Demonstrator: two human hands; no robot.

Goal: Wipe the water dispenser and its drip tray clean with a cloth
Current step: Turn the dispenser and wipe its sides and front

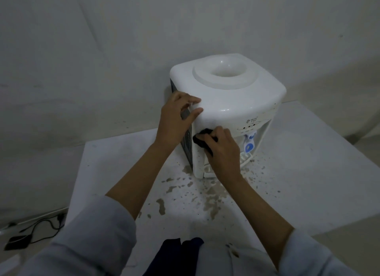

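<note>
The left hand (174,121), fingers spread and empty, braces the dispenser (228,98) so the right hand (223,152), closed round the cloth (202,141), can scrub its front.

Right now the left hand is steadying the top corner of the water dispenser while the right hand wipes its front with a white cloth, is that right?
Not quite: the cloth is black, not white, as the head view shows. The rest holds: the left hand steadies the top corner of the water dispenser while the right hand wipes its front.
</note>
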